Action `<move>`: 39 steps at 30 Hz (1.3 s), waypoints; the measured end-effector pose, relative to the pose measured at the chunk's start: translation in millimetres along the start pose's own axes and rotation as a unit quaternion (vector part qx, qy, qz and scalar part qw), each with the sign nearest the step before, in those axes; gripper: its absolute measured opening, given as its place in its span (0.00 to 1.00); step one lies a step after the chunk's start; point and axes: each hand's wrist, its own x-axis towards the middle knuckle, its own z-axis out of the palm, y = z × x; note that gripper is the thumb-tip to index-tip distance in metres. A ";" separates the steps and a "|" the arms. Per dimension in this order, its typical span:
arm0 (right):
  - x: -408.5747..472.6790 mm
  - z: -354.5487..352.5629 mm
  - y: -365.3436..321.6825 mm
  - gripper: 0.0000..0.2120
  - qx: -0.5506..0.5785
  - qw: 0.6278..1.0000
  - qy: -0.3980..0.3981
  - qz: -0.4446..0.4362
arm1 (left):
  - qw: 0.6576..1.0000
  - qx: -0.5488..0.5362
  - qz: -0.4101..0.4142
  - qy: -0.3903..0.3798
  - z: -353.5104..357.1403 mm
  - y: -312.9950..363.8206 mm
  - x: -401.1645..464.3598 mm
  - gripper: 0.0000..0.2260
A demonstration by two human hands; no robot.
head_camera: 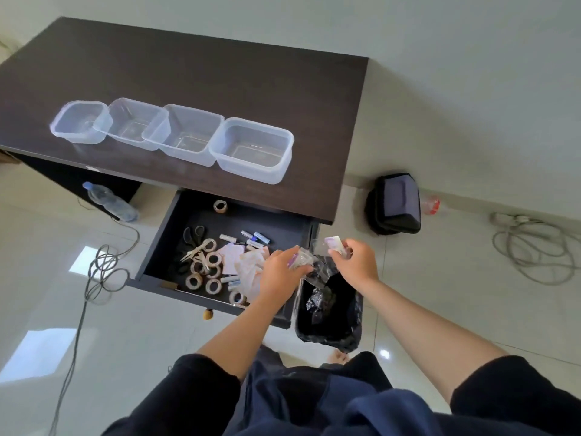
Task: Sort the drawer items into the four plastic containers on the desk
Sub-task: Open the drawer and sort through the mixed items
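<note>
Several clear plastic containers (pixel 253 151) stand in a row on the dark desk (pixel 220 73), all holding nothing. Below it the open drawer (pixel 163 247) holds tape rolls (pixel 213 258), scissors (pixel 191 236), batteries (pixel 256 237) and pale paper packets (pixel 248 269). My left hand (pixel 278 273) pinches a crinkled clear wrapper (pixel 303 258) over the drawer's right end. My right hand (pixel 356 261) holds a small white and purple item (pixel 334 241) just above the bin.
A bin lined with a black bag (pixel 330 313) stands on the floor right of the drawer, with shiny scraps inside. A water bottle (pixel 110 201) lies under the desk. Cables (pixel 103 269) trail at the left, a black case (pixel 396 202) and more cable (pixel 534 247) at the right.
</note>
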 end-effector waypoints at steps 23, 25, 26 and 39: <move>-11.6 15.8 140.6 0.17 0.077 0.965 -0.043 0.247 | 0.980 0.126 -0.123 -0.089 159.0 -37.7 -6.0 0.20; 0.6 28.3 155.1 0.16 0.073 0.962 -0.056 0.258 | 0.978 0.134 -0.135 -0.086 176.2 -49.5 3.3 0.20; 7.2 35.8 164.9 0.16 0.068 0.959 -0.062 0.268 | 0.978 0.136 -0.133 -0.086 185.4 -56.3 8.8 0.21; 48.6 130.2 253.6 0.30 -0.048 0.948 -0.187 0.253 | 0.966 0.080 -0.226 -0.095 259.8 -159.0 64.7 0.28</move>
